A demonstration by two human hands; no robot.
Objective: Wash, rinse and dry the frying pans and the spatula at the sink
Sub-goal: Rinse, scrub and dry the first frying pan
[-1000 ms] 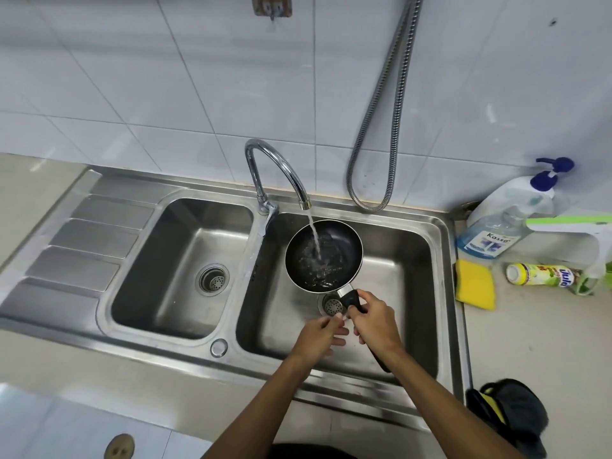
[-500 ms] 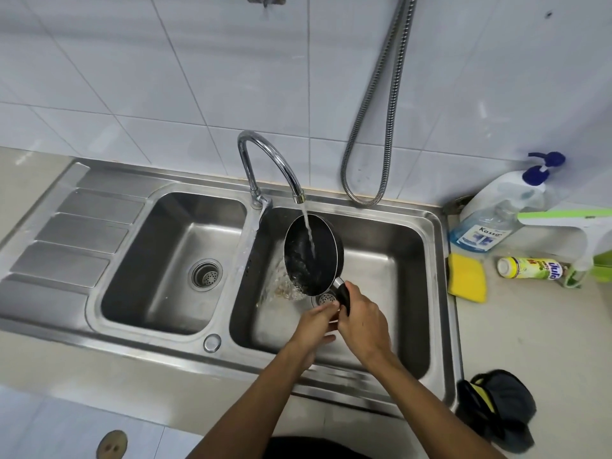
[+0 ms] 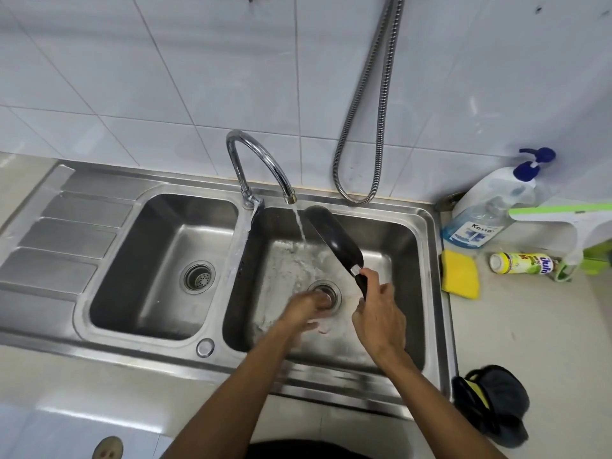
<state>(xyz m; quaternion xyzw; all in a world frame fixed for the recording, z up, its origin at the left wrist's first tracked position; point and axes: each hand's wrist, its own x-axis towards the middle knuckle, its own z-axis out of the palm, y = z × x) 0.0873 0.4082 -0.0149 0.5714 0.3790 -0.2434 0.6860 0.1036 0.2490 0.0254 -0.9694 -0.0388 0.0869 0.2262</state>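
Note:
A small black frying pan (image 3: 334, 240) is tipped on edge over the right sink basin (image 3: 394, 233), its underside facing right. My right hand (image 3: 377, 313) grips its black handle. Water runs from the curved tap (image 3: 261, 167) just left of the pan's rim and splashes on the basin floor. My left hand (image 3: 304, 309) is blurred and holds nothing, low over the drain (image 3: 331, 289). No spatula or second pan is in view.
The left basin (image 3: 159, 260) and ribbed drainboard (image 3: 66, 240) lie to the left. On the right counter are a yellow sponge (image 3: 460, 276), a soap pump bottle (image 3: 490, 210), a small lying bottle (image 3: 523, 264), a green-white squeegee (image 3: 569, 220) and a dark cloth (image 3: 493, 405). A metal hose (image 3: 367, 120) hangs behind.
The pan went from lying flat under the stream to standing on edge, its water poured out into the basin. My left hand left the handle and dropped toward the drain.

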